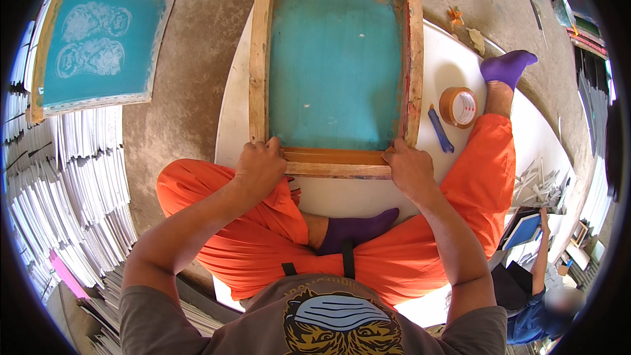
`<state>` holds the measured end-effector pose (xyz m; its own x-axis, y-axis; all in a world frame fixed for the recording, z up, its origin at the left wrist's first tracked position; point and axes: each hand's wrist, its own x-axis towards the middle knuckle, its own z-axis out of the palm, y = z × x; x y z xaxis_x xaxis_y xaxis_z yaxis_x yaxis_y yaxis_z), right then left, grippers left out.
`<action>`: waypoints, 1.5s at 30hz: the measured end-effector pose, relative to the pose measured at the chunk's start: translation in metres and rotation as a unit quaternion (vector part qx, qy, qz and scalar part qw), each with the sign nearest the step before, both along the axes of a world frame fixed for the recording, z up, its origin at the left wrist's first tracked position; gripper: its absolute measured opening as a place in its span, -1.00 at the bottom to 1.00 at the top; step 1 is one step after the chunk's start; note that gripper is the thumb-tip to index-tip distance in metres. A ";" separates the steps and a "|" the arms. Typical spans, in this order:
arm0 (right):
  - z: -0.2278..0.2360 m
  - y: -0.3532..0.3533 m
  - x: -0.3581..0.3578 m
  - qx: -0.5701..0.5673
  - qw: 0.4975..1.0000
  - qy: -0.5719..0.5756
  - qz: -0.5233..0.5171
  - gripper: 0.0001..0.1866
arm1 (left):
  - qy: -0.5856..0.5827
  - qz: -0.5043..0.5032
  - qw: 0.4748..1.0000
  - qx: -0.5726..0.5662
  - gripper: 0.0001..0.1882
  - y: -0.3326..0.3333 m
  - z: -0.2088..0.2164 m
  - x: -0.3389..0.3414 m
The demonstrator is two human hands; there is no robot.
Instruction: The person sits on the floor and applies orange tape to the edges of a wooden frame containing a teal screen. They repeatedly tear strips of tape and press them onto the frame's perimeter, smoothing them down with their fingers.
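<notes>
Wooden frame: flat on the white board, teal mesh inside, near bar closest to the bent legs.
Left hand: narrow, fingers closed at the left end of the brown tape strip, by the near-left corner.
Right hand: likewise narrow, at the right end of the strip, by the near-right corner.
Strip bond: along the near inner edge; stuck or only stretched, cannot tell.
Crooked strip: possible, from uneven pull between left and right.
Wrinkles: possible, from slack at mid-span.
Corner gaps: possible, from ends falling short of the side bars.
Mesh strain: possible, from pressing too hard.
Tape roll, blue tool: right of the frame, apart from it; knocking possible, from a sideways swing of the right forearm.
</notes>
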<state>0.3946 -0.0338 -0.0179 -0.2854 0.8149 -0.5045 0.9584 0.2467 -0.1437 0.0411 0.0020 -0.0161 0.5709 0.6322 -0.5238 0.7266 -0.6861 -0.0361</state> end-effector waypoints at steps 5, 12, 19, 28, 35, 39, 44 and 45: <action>-0.001 -0.001 0.001 -0.001 1.000 -0.004 0.003 -0.76 | 0.014 0.004 1.000 -0.017 -0.81 0.003 0.004 0.003; -0.003 -0.002 0.002 0.013 1.000 0.006 -0.001 -0.76 | 0.038 0.007 0.998 -0.050 -0.83 0.008 0.007 0.008; -0.003 -0.002 -0.003 0.015 1.000 -0.009 -0.008 -0.81 | 0.067 0.005 0.996 -0.052 -0.85 0.010 0.007 0.012; -0.010 -0.008 -0.007 0.077 0.997 -0.022 -0.002 -0.87 | 0.081 0.007 0.996 -0.042 -0.86 0.009 0.007 0.013; -0.007 -0.009 -0.010 0.090 0.995 -0.039 -0.007 -0.88 | 0.096 -0.005 0.994 -0.044 -0.84 0.012 0.012 0.017; -0.005 -0.009 -0.011 0.089 0.995 -0.047 -0.006 -0.87 | 0.080 0.000 0.996 -0.035 -0.84 0.010 0.009 0.014; 0.015 -0.009 -0.017 0.124 0.991 0.020 -0.036 -0.77 | 0.043 0.033 0.998 -0.030 -0.85 0.007 0.010 0.010; 0.016 -0.009 -0.020 0.159 0.986 0.040 -0.029 -0.76 | 0.027 0.048 0.998 -0.031 -0.85 0.005 0.009 0.008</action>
<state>0.3750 -0.0426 -0.0019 -0.2618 0.9446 -0.1981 0.9609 0.2360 -0.1446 0.0492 0.0074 -0.0074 0.4792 0.6486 -0.5913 0.7877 -0.6150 -0.0362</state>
